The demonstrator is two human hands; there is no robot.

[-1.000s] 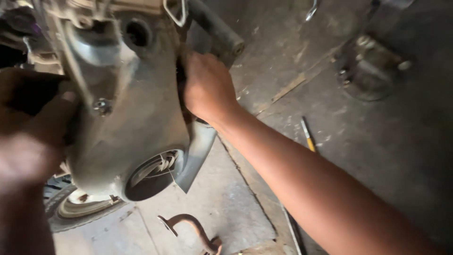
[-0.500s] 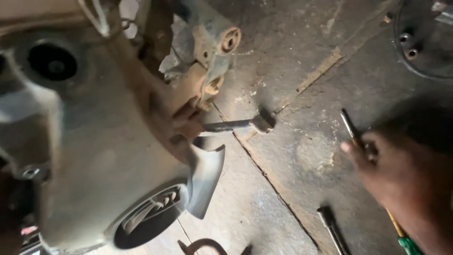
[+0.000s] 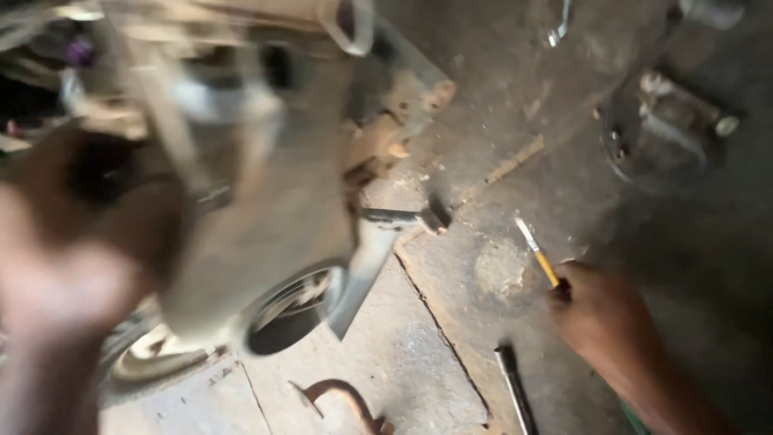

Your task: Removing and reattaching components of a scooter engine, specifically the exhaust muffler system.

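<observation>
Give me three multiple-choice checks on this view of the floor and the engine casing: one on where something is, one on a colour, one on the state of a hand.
1. Where does the right hand sit relative to the grey engine casing?
A. To the right of it, over the concrete floor
B. On top of it
C. Inside its round opening

2. What colour is the shaft of the screwdriver at the right hand?
A. Blue
B. Yellow
C. White

3. What is the left hand doing?
A. Lying flat on the floor
B. Pressed against the casing's left side
C. Holding the dark rod

Answers:
1 A, the hand is well clear of the casing, above bare concrete.
2 B, a yellow shaft with a pale tip sticks out from the fingers.
3 B, though blurred, it rests against the casing, well clear of the rod.
</observation>
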